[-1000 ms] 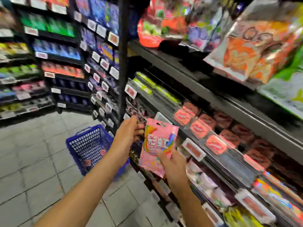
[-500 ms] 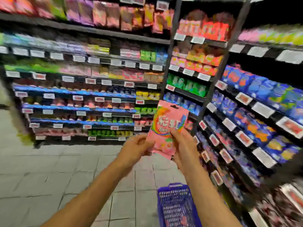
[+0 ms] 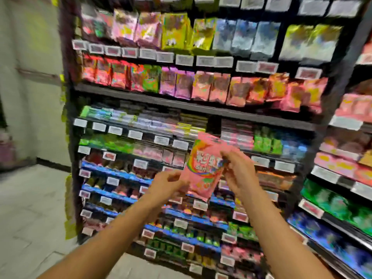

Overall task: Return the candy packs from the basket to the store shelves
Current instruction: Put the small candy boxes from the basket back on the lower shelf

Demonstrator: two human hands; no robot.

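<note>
fingers (image 3: 225, 163) of the right hand (image 3: 239, 176) curl over the top right side of a pink candy pack (image 3: 201, 172) and pinch it. the left hand (image 3: 167, 186) sits at the pack's lower left edge with its fingers bent. it looks like it holds that edge too, but the picture is blurry, so i cannot tell for sure.

the pack is up in the air between the two hands, in front of the shelves (image 3: 193, 106). it is tipped a little to one side. it does not touch any shelf.

so this pack is out of the basket but not put back yet. i think the person is looking for where it goes. a row of pink packs (image 3: 211, 87) sits on a higher shelf, above the hands. that may be the right place, but the blur is too strong to match the packs.

the basket is not in view, so i cannot tell how many packs are left in it or how much of the job is done.

the shelves are full. bags stand in rows up high. small boxes and flat packs sit lower down. white price tags (image 3: 161, 140) run along the shelf edges. more full shelves stand on the right (image 3: 342, 178).
</note>
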